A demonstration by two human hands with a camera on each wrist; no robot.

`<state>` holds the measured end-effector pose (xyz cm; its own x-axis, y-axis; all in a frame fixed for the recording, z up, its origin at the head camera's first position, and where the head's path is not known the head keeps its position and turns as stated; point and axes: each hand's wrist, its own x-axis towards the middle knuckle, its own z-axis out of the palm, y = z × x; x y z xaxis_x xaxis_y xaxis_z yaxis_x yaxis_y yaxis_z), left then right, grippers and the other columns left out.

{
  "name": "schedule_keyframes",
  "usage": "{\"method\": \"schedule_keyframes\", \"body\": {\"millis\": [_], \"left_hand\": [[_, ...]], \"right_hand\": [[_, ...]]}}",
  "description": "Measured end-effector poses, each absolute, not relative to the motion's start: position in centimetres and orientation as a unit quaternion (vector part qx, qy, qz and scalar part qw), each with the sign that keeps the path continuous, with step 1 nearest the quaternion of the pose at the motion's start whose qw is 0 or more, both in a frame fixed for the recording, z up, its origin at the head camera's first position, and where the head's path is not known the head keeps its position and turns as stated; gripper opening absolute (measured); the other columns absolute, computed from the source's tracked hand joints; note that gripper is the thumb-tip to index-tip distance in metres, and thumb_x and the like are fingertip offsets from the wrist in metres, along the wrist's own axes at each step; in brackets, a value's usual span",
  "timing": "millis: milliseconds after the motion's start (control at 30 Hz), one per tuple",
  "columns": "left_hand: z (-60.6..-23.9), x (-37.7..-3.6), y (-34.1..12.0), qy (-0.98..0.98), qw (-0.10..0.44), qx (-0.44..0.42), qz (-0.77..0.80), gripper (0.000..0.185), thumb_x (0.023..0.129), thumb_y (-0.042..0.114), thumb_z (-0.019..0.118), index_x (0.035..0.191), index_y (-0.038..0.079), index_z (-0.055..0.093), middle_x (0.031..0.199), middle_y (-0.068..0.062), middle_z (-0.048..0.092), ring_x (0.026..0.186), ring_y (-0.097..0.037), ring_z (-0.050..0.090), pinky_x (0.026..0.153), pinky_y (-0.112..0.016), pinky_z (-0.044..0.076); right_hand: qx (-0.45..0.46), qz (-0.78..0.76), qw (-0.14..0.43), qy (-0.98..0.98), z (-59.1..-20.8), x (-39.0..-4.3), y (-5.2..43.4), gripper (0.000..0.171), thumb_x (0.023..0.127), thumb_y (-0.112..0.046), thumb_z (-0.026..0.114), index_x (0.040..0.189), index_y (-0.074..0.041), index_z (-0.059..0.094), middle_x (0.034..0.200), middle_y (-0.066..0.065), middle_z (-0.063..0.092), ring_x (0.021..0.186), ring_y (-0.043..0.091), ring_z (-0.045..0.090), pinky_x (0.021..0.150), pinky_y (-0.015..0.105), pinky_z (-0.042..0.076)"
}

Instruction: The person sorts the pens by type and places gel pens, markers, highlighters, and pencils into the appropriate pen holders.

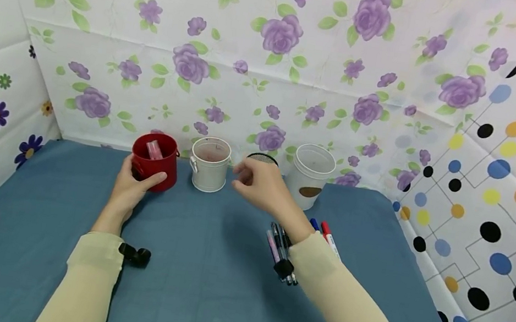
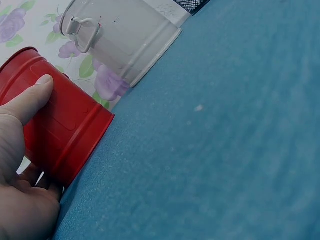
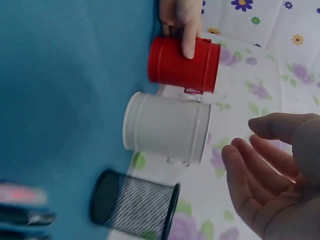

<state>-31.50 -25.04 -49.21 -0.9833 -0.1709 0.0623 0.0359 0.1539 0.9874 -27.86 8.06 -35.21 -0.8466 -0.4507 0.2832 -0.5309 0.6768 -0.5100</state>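
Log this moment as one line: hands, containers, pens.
left hand: grips red bucket | right hand: open, above table, empty | white bucket: upright beside red | pens: lying under right forearm

Blue tabletop (image 1: pixel 197 296), floral and dotted cloth walls (image 1: pixel 300 78)

Head view: black mesh cup (image 1: pixel 263 158) mostly hidden behind the right hand (image 1: pixel 261 185); only its rim shows. Pens (image 1: pixel 281 245) partly covered by the right forearm; count unclear. Contents of the red cup (image 1: pixel 154 160) too small to identify. Left wrist view: left hand (image 2: pixel 20 165) cut off by the frame edge. Right wrist view: pens blurred at the lower left edge.
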Motion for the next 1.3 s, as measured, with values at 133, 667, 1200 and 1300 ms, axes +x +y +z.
{"method": "schedule_keyframes", "body": {"millis": [133,667,1200,1300], "left_hand": [[-49.2,-31.6,-25.0,-0.757,0.077,0.045,-0.647,0.103,0.096,0.036,0.081,0.172,0.021,0.012,0.173,-0.010,0.025,0.154,-0.033,0.028,0.124,-0.056,0.036],[-49.1,-31.5,-25.0,-0.758,0.080,0.042,-0.646,0.104,0.096,0.038,0.081,0.172,0.020,0.012,0.173,-0.009,0.026,0.154,-0.033,0.028,0.124,-0.056,0.036],[-49.2,-31.3,-25.0,-0.757,0.083,0.046,-0.646,0.103,0.095,0.038,0.082,0.171,0.021,0.014,0.173,-0.009,0.027,0.153,-0.032,0.029,0.124,-0.055,0.037],[-49.2,-31.5,-24.9,-0.758,0.081,0.046,-0.646,0.103,0.096,0.037,0.081,0.172,0.021,0.013,0.173,-0.009,0.026,0.154,-0.032,0.029,0.124,-0.055,0.037]], "right_hand": [[0.251,0.283,0.050,-0.924,-36.4,-26.7,10.4,0.016,0.097,-0.015,0.078,0.111,-0.008,0.075,0.091,0.002,0.075,0.079,0.013,0.069,0.076,0.034,0.059],[0.189,0.224,-0.039,-0.955,-41.4,-24.4,15.7,0.014,0.093,-0.013,0.082,0.102,-0.004,0.075,0.073,0.000,0.067,0.058,0.011,0.059,0.059,0.031,0.052],[0.174,0.163,-0.044,-0.970,-42.9,-23.5,15.3,0.026,0.092,-0.011,0.082,0.073,-0.013,0.064,0.064,-0.001,0.055,0.060,0.016,0.052,0.060,0.034,0.044],[0.168,0.162,-0.039,-0.972,-43.0,-23.4,15.3,0.024,0.088,-0.012,0.086,0.075,-0.013,0.066,0.065,-0.002,0.056,0.064,0.017,0.053,0.068,0.037,0.048]]}}
